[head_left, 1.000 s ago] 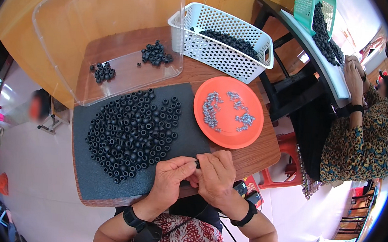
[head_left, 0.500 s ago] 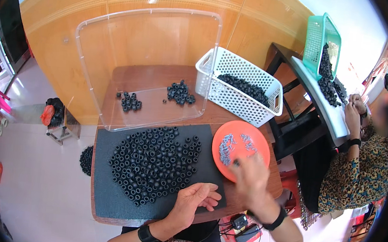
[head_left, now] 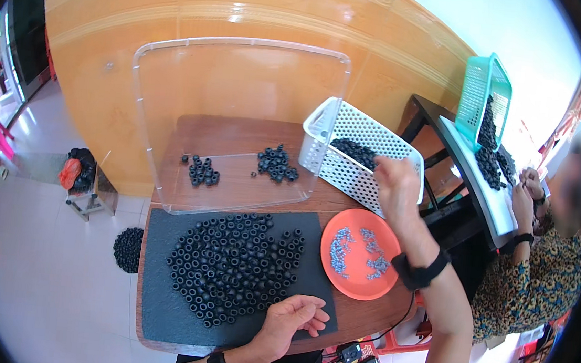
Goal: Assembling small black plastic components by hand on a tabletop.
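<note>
Progress modest: few black rings (head_left: 348, 150) in white basket (head_left: 370, 137), big heap (head_left: 231, 266) left on mat. Right hand (head_left: 395, 184) over basket, grip unclear; left hand (head_left: 292, 318) loosely open, empty, on mat.

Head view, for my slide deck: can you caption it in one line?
Right hand reaches over a white basket; left hand rests by black rings.
</note>
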The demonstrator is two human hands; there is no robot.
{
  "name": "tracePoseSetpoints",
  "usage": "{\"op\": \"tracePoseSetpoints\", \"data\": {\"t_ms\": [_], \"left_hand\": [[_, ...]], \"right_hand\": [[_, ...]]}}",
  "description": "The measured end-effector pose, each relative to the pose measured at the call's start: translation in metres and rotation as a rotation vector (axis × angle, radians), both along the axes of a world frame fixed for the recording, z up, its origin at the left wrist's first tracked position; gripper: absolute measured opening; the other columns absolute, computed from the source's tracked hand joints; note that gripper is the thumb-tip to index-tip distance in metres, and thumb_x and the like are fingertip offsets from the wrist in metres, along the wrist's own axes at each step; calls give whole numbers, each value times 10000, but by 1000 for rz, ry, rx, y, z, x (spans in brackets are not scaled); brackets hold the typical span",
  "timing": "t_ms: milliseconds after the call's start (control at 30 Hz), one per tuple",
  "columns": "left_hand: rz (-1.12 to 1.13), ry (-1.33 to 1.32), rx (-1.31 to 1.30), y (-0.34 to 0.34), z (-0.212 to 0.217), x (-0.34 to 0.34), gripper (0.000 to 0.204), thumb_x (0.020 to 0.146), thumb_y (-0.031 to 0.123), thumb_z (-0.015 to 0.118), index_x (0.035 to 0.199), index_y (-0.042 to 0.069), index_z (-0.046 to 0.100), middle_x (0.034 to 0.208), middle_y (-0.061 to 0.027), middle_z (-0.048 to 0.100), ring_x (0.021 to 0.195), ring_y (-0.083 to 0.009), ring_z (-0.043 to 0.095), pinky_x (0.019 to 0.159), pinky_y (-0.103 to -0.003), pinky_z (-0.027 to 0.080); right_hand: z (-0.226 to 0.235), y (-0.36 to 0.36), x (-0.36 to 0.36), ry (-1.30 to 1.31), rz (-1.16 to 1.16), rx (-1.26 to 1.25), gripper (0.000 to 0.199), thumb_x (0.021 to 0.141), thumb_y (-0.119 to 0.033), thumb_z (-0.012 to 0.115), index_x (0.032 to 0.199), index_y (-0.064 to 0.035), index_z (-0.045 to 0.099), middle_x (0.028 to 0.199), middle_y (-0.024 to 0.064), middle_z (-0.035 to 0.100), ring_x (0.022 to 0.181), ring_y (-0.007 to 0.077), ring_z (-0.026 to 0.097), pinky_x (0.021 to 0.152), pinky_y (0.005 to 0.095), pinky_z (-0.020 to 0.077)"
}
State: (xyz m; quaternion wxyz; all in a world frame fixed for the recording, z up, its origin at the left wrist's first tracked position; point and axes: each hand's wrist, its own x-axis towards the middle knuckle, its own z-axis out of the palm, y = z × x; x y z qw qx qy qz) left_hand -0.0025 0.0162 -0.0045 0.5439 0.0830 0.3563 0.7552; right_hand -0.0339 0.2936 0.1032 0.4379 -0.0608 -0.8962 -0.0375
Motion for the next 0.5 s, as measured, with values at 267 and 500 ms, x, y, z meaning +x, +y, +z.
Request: {"op": "tracePoseSetpoints", "data": {"t_ms": [267,500], "left_hand": [[-44,-24,33,-1,-4,0,238,926,115,478,1079,-53,547,918,-149,629,788,-186,609,689,-289,493],[-76,-48,58,-5,-10,5,232,932,116,472,1088,-39,547,917,-116,622,795,-156,589,701,-265,477]], "right_hand": [[-55,-86,-100,-363,313,-125,263,580,70,563,812,-23,644,718,136,610,732,305,549,643,395,461],[-70,-75,-162,-614,131,26,274,614,37,591,864,-45,665,833,145,609,859,309,520,717,386,466]]}}
